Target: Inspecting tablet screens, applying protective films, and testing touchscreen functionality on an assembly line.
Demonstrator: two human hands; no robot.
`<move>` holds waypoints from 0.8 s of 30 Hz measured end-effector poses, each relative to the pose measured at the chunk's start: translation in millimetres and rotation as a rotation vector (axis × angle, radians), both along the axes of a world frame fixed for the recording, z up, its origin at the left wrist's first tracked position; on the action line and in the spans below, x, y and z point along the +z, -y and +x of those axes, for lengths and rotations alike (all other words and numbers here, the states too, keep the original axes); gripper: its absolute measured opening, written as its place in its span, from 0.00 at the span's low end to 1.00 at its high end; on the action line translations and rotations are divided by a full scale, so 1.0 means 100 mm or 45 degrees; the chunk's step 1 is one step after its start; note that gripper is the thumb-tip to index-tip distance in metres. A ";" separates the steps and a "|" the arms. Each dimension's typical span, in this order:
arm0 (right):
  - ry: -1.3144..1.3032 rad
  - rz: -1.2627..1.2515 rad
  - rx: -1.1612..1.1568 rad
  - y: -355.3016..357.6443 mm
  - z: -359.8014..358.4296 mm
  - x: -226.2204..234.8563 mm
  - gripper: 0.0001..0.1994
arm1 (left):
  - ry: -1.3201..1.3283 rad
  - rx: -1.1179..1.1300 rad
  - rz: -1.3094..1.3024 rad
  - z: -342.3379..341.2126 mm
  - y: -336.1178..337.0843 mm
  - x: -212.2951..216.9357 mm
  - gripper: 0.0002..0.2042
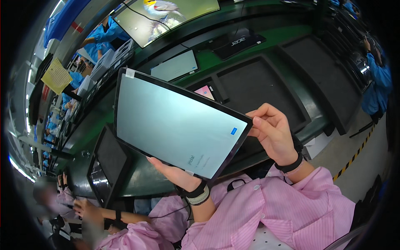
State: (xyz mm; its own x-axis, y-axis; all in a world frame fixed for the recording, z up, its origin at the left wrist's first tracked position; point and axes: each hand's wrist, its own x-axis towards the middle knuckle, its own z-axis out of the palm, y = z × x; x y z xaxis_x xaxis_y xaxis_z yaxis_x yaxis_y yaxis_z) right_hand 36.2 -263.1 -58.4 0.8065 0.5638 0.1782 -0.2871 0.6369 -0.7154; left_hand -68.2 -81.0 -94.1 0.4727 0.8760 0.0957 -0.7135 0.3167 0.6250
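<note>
Tablet: a large black-framed tablet (177, 125) with a pale lit screen is held up in the air above the green worktop (266, 41), tilted, its long side running from upper left to lower right.
Left hand: the left hand (175, 173) lies under the tablet's lower edge, palm up, its grip grasping the tablet from below; a dark band and a coiled strap sit on the wrist.
Right hand: the right hand (273, 131) meets the tablet's right corner, fingers curled, its grip clenched on that edge; a black wristband (291, 164) circles the wrist.
Sleeves: pink sleeves (291, 208) come in below the tablet.
Behind the tablet: dark recessed trays (266, 83) are set in the worktop; a small lit device (205, 91) peeks out just past the tablet's upper edge, and a second pale tablet (175, 66) lies further back.
Far back: a big monitor (166, 16) showing a bird stands beyond the tablet.
Left of the tablet: another dark screen (109, 160) leans below it, near a co-worker's hand (85, 208).
</note>
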 end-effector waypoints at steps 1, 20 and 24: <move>0.021 0.009 -0.069 -0.01 -0.03 0.03 0.02 | -0.124 0.078 0.191 0.01 0.03 0.01 0.25; 0.358 0.075 0.043 -0.32 -0.12 0.24 0.05 | 0.795 -1.403 -0.414 0.09 0.22 0.11 0.23; 0.191 0.005 -0.071 -0.34 0.05 0.11 0.05 | 1.023 -1.699 -0.834 0.09 0.38 0.22 0.22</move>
State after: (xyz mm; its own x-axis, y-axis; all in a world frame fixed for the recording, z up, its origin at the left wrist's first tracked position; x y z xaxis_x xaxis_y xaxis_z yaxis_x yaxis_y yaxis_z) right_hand 41.4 -229.1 -47.3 0.8004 0.5182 0.3013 -0.1413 0.6516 -0.7453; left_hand -59.1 -119.2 -72.0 0.8785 -0.0782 0.4713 0.1970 0.9580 -0.2084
